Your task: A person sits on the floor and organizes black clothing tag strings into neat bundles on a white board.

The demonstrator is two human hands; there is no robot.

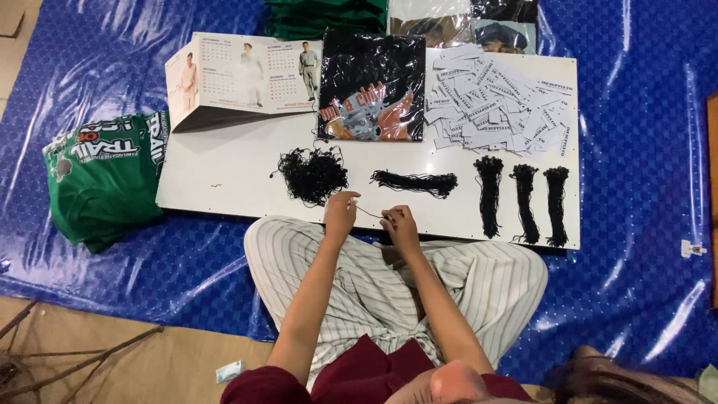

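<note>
My left hand [340,212] and my right hand [400,224] meet at the near edge of a white board [224,176]. Between them runs one thin black string [370,212], pinched at both ends. Just beyond my left hand lies a loose tangle of black strings [312,173]. A straightened bundle of strings [415,181] rests past my right hand. Three tied black bundles [523,194] stand in a row to the right. I sit cross-legged in striped trousers [479,284].
A heap of white paper tags [497,101] covers the board's far right. A black printed shirt in a plastic bag [372,86] and a desk calendar [243,75] lie at the back. Folded green shirts [105,176] sit left on the blue tarp [636,187].
</note>
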